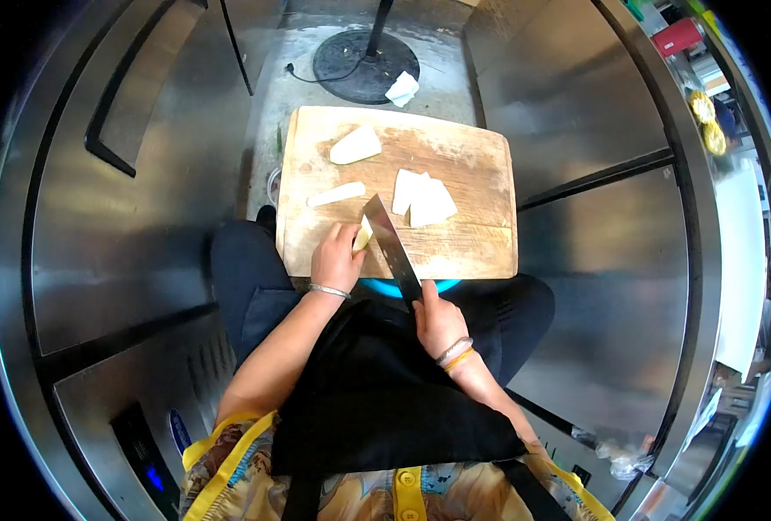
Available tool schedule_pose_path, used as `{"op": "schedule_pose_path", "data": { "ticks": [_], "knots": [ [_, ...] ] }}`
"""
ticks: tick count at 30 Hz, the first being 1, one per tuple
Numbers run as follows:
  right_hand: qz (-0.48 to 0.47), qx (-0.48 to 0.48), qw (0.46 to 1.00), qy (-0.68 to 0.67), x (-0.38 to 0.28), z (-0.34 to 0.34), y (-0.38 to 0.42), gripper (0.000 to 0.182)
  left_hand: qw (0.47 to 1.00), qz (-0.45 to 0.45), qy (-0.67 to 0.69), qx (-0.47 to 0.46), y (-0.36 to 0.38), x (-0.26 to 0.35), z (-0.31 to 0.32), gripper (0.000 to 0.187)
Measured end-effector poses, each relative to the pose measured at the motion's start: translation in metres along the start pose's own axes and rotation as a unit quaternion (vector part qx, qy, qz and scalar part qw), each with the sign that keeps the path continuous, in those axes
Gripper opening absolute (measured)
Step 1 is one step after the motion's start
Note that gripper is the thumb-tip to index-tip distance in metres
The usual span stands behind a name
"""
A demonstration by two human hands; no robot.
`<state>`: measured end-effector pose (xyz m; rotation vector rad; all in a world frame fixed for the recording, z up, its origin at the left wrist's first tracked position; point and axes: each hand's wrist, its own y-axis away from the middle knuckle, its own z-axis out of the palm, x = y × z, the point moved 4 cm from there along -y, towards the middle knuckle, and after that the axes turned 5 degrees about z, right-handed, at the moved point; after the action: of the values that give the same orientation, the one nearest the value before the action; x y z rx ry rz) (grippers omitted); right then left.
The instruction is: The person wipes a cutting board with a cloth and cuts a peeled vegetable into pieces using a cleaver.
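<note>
My right hand (442, 326) is wrapped round the handle of a broad-bladed kitchen knife (392, 247), whose blade slants up and to the left over the cutting board (481, 243). Closed round a small pale-yellow vegetable piece (364, 234) is my left hand (337, 257), just left of the blade. The vegetable's exact kind does not show. A pale, rounded chunk (356, 146) rests near the board's far left, and a thin white strip (336, 194) lies below it. Flat white slices (431, 202) overlap to the right of the blade.
Under the board's near edge shows a blue rim (390, 287). Steel cabinets stand at left (151, 200) and right (607, 269). Beyond the board, a round black stand base (351, 65) sits on the floor with a crumpled white paper (402, 89). Corn pieces (713, 137) lie on the right counter.
</note>
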<state>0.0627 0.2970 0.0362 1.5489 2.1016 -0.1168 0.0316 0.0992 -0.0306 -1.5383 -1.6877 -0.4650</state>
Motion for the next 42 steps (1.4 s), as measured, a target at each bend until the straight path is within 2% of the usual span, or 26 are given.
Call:
{"op": "schedule_pose_path", "data": {
  "ticks": [13,21,33,37,42],
  "knots": [
    [0.019,-0.013,0.999,0.026,-0.003,0.007,-0.005,0.017,1.0,0.006,-0.012,0.002,-0.002,0.003,0.0,0.04],
    [0.081,-0.099,0.991,0.035,-0.02,0.005,-0.008,0.021,1.0,0.005,-0.022,-0.011,-0.003,0.009,-0.003,0.043],
    [0.086,-0.122,0.985,0.088,-0.016,0.014,-0.023,0.019,1.0,-0.019,-0.024,-0.007,-0.002,0.007,0.001,0.04],
    [0.077,-0.122,0.985,0.093,-0.01,0.013,-0.025,0.02,1.0,-0.003,-0.022,0.013,-0.003,0.006,0.0,0.041],
    [0.018,-0.055,0.997,0.059,0.003,-0.008,-0.013,0.023,0.995,0.037,-0.086,0.026,-0.004,0.004,-0.016,0.043]
  ]
}}
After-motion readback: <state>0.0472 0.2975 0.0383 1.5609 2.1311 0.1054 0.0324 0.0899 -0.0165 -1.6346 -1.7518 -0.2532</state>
